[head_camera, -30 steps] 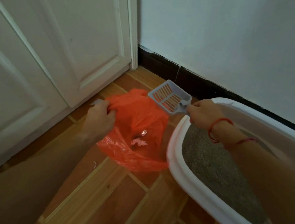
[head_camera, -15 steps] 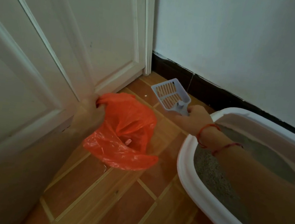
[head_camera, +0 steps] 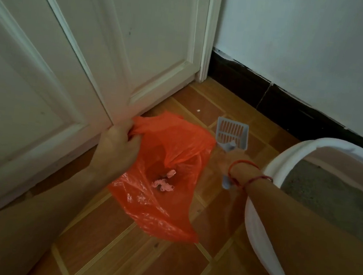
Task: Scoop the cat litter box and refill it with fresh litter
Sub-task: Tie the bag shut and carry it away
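**Scoop out of box, bag gripped at rim**

Scoop (head_camera: 232, 132) sits between bag (head_camera: 174, 150) and box (head_camera: 271, 169), over the floor (head_camera: 130, 252). Its slotted head is just beyond the right hand (head_camera: 230, 159). That hand is blurred. Its fingers look closed round the handle, whose end shows below the wrist. Left hand (head_camera: 115, 149) is near the door (head_camera: 95, 47), fingers (head_camera: 130, 136) curled tight, bunching the bag's rim. Bag sags to the floor, pale clumps inside. Grey litter (head_camera: 328, 196) lies in the box.

Dim, soft lighting; right hand (head_camera: 233, 159) motion-blurred.
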